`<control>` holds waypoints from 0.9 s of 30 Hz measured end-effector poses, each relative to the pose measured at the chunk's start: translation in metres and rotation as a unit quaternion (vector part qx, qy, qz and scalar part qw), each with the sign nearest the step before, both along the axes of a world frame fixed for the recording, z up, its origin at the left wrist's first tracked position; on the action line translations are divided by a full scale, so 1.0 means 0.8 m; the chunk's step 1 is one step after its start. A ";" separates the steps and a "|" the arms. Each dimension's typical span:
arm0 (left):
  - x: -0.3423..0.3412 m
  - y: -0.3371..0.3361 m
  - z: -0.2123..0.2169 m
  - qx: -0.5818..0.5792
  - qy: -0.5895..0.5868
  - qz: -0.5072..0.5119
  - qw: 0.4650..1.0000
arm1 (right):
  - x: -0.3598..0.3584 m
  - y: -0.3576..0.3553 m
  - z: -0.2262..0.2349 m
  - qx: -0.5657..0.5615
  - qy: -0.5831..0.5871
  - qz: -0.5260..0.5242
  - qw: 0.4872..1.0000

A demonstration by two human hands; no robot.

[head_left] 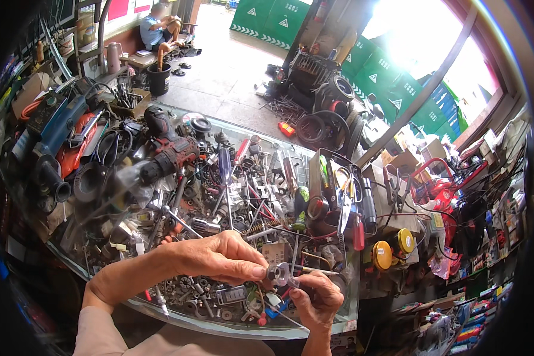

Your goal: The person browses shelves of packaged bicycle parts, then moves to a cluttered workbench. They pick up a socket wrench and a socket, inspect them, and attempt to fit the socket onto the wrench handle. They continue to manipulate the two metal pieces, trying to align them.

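Observation:
Above the near part of the cluttered bench, my left hand (pixel 228 261) reaches in from the left, thumb and fingers closed at the edge of a small round metal fitting (pixel 277 273) with a hole in its middle. My right hand (pixel 318 295) comes from the lower right and pinches the fitting's other side, beside a pale, see-through bit. Exactly what lies between the right fingertips is partly hidden. Under both hands lie loose nuts, washers and bolts, a spark plug (pixel 160 300) and a small cardboard box (pixel 276 254).
A red-black cordless drill (pixel 170 155) lies on the heap of screwdrivers and metal parts. To the right stand a tool box (pixel 331 218) with scissors and two yellow-lidded jars (pixel 382 255). Tyres (pixel 332 127) stand beyond the bench; a seated person (pixel 157 29) is far left.

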State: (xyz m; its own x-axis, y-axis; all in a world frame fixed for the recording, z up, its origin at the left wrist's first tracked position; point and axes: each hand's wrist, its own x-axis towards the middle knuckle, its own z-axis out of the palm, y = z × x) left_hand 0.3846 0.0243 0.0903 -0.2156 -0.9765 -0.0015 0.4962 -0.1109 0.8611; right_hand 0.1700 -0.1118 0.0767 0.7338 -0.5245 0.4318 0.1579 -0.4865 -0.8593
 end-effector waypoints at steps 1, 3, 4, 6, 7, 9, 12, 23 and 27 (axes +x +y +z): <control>0.000 0.001 0.002 0.002 0.002 0.006 1.000 | -0.001 0.000 0.000 -0.003 0.008 -0.003 1.000; -0.002 0.000 0.003 -0.010 -0.030 0.031 0.999 | -0.003 -0.001 0.001 -0.011 0.024 -0.008 1.000; -0.003 0.000 0.003 -0.024 -0.063 0.050 0.996 | -0.004 0.000 0.000 -0.001 0.029 -0.014 0.999; -0.006 -0.001 0.006 -0.065 -0.154 0.105 0.980 | -0.007 0.006 -0.004 0.019 0.040 -0.028 0.999; -0.009 -0.002 0.010 -0.091 -0.210 0.141 0.963 | -0.007 0.010 -0.005 0.051 0.045 -0.032 0.997; -0.013 -0.007 0.003 -0.153 -0.324 0.227 0.906 | -0.008 0.024 -0.002 0.114 0.055 -0.040 0.991; -0.017 -0.007 -0.003 -0.208 -0.544 0.327 0.744 | -0.001 0.050 0.024 0.268 0.134 -0.064 0.952; -0.025 -0.017 -0.010 -0.170 -0.520 0.402 0.734 | -0.010 0.040 0.024 0.584 0.053 0.075 0.806; -0.028 -0.019 0.001 -0.125 -0.499 0.348 0.784 | -0.013 0.040 0.027 0.599 0.039 0.079 0.796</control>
